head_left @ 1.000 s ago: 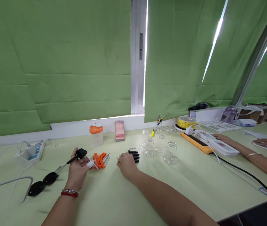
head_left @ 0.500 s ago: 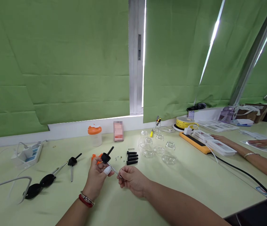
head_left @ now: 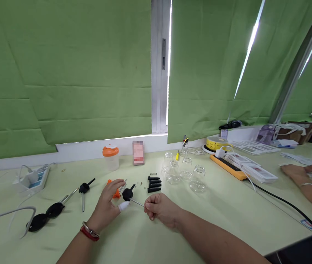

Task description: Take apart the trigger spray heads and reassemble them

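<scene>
The left hand (head_left: pixel 105 208) has let go of the black knob (head_left: pixel 127 194) and gapes empty; the right hand (head_left: pixel 163 209) alone pinches its slim metal rod (head_left: pixel 137 202), knob at 10 o'clock, ribbed black cylinders (head_left: pixel 154 190) at 12.

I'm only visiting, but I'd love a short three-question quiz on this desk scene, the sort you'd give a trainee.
1. Which of the wearer's hands pinches the thin metal rod?
2. True or false: in this view, the orange-lidded cup stands left of the glass jars.
3. What colour is the thumb covering on the left hand? A) green B) white C) black

Key:
1. The right hand.
2. True.
3. B.
</scene>
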A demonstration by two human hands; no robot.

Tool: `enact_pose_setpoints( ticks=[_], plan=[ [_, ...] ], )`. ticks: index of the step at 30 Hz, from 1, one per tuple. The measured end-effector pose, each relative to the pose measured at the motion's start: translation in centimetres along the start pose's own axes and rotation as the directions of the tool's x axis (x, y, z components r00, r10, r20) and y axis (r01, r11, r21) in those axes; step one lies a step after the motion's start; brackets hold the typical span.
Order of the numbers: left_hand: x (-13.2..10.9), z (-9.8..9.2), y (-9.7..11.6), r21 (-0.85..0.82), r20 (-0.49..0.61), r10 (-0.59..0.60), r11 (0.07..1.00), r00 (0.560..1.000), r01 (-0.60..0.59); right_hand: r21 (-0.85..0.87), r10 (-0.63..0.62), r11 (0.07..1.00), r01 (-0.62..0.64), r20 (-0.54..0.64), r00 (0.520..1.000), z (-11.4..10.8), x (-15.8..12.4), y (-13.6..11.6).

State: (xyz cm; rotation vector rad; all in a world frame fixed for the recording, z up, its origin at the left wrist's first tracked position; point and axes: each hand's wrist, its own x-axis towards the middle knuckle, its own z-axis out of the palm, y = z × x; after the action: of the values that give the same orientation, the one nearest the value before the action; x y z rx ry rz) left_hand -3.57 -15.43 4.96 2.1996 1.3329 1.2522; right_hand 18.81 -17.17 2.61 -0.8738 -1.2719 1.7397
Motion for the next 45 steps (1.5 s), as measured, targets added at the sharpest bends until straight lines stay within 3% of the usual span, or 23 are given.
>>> enact_pose_setpoints(
  ticks=[4, 9, 14, 18, 21, 25, 33, 45],
  plan=[
    [-0.1, -0.1, -0.1, -0.013, 0.204, 0.030, 1.000, 0.978, -0.028, 0.128, 0.065, 0.988, -0.085, 0.150, 0.987, -1.0, -1.0, -1.6],
    [-0.4, 0.5, 1.3, -0.163, 0.248, -0.003, 0.986, 0.969, 0.044, 0.218, 0.058, 0.971, -0.099, 0.187, 0.981, -1.4, -1.5, -2.4],
    [-0.3, 0.4, 2.2, -0.202, 0.278, -0.181, 0.949, 0.943, 0.242, 0.187, 0.034, 0.981, -0.042, 0.045, 0.998, -1.4, -0.6, -1.8],
    [-0.3, 1.3, 1.7, -0.154, 0.324, -0.266, 0.932, 0.908, 0.328, 0.050, -0.003, 0.999, 0.008, -0.108, 0.994, -2.1, 0.8, -0.3],
    [-0.4, 2.0, 0.6, -0.161, 0.353, -0.381, 0.875, 0.854, 0.457, -0.050, -0.053, 0.998, 0.041, -0.257, 0.965, -3.0, 1.5, 0.4],
    [-0.6, 2.1, -0.3, -0.210, 0.419, -0.461, 0.789, 0.782, 0.578, -0.058, -0.021, 0.998, 0.004, -0.294, 0.956, -4.0, 1.7, 0.6],
    [-0.6, 2.2, -0.2, -0.306, 0.437, -0.410, 0.770, 0.801, 0.560, -0.047, -0.008, 0.999, -0.005, -0.255, 0.967, -4.6, 2.1, 1.3],
    [-0.5, 2.5, 0.0, -0.267, 0.418, -0.431, 0.783, 0.800, 0.562, -0.147, -0.046, 0.989, 0.003, -0.288, 0.957, -3.9, 2.6, 0.9]
  ],
)
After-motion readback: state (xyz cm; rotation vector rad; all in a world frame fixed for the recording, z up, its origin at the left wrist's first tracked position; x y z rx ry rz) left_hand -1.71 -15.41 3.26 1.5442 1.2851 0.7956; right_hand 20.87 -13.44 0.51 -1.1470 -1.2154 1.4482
